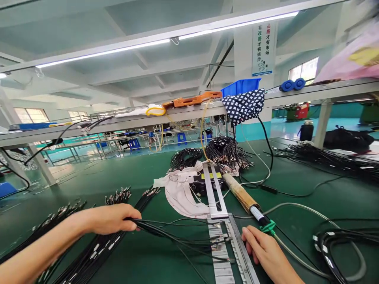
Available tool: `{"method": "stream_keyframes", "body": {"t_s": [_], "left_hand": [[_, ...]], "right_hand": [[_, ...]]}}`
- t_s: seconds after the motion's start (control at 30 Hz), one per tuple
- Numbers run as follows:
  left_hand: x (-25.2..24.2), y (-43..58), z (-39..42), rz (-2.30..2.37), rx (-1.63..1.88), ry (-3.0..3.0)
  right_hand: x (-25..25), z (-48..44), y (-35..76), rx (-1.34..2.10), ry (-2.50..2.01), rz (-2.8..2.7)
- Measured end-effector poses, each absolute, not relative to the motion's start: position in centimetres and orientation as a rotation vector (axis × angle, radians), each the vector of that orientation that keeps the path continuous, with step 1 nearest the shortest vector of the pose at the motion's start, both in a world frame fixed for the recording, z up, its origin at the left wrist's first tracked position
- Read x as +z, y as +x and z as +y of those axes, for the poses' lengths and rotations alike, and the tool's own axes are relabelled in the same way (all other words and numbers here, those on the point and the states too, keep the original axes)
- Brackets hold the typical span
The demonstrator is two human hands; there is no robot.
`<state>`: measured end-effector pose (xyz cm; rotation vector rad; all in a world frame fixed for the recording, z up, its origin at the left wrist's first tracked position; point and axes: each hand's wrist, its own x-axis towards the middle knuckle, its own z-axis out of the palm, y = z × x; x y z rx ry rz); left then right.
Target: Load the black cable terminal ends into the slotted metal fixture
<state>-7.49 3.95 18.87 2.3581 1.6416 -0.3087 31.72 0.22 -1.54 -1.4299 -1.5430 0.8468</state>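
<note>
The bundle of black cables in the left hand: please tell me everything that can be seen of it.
The bundle of black cables comprises several thin strands that look plastic-coated. The left hand grips it; from there the strands fan out to the right above the green tabletop. Several ends lie across the notched metal fixture, with small metallic-looking tips too small to identify. One strand diverges toward the picture's lower edge.

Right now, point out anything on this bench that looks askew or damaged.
One black cable angles away from the bundle in the left hand, while several others reach the metal fixture, so it looks astray. No spill or damage is evident.
</note>
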Motion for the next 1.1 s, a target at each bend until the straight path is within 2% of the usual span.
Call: {"method": "stream_keyframes", "body": {"t_s": [0.07,0.17,0.3,0.37,0.47,0.57,0.73,0.9,1.1], "left_hand": [[16.0,-7.8,4.1,1.627,-0.427,2.334],[11.7,-7.6,3.9,1.790,-0.425,2.358],[10.1,-5.2,2.8,1.908,-0.375,2.332],[10.5,-2.7,2.4,1.770,-0.248,2.249],[10.3,1.9,2.7,1.377,0.125,2.249],[8.2,5.7,4.3,1.332,0.466,2.275],[4.7,7.7,7.1,1.239,0.537,2.080],[4.0,7.2,7.4,1.098,0.643,1.877],[3.1,7.8,7.3,1.064,0.624,1.798]], "right_hand": [[-1.4,0.3,31.6,0.847,-1.430,-1.542],[-1.5,0.4,31.5,0.855,-1.423,-1.538],[-1.8,0.4,31.6,0.849,-1.428,-1.522],[-1.9,0.4,31.7,0.852,-1.434,-1.521],[-2.1,0.4,31.8,0.863,-1.436,-1.535],[-2.3,0.6,31.9,0.862,-1.426,-1.561],[-2.6,0.6,32.4,0.836,-1.421,-1.602],[-2.8,0.9,32.7,0.508,-1.330,-1.828],[-3.5,2.5,31.4,0.227,-1.431,-1.985]]}}
